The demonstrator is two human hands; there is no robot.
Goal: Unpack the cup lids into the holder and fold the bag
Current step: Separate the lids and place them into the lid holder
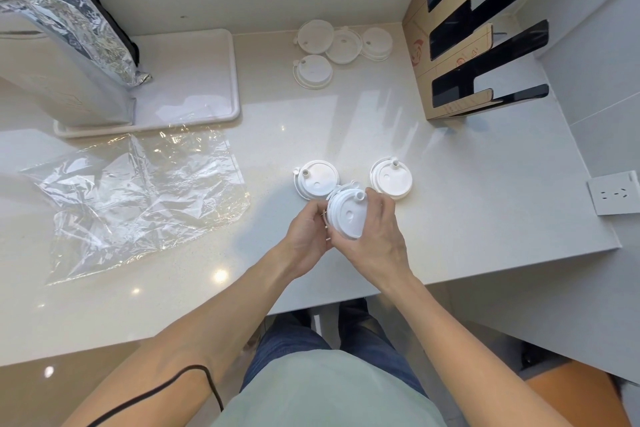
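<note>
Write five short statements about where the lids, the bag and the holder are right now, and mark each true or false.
1. Both hands hold a stack of white lids. True: the left hand and right hand grip it above the counter.
2. The clear plastic bag is folded into a neat square. False: it lies spread out and crumpled on the counter.
3. Four lid piles sit at the back beside the holder. True.
4. The holder's slots are full of lids. False: no lids show in them.
5. Two lid piles, one left and one right, rest just beyond the hands. True.
</note>
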